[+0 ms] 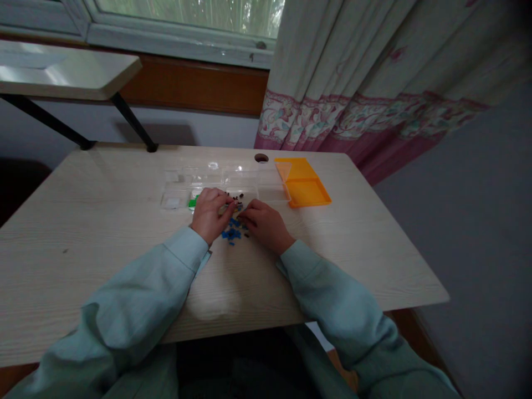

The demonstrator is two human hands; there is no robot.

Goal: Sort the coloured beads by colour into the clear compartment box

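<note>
Small blue pieces [231, 235], perhaps toy building bricks, lie in a loose pile on the table between my hands. Dark pieces [241, 195] are scattered just beyond. My left hand [211, 215] is at the pile's left edge, thumb and fingers drawn together; what they hold, if anything, is too small to name. From the right, my right hand [266, 221] reaches in with its fingertips pinched at the pile. Whatever sits in that pinch cannot be made out. Behind the hands stands a clear compartment box [272, 192]. Something green [193, 202] shows by my left hand, partly hidden.
An orange box [310, 192] lies open right of the clear box. The wooden table [357, 244] has a round hole [261, 158] near its back edge. A raised shelf [83, 75] on black legs stands at the back left. A curtain [324, 83] hangs behind.
</note>
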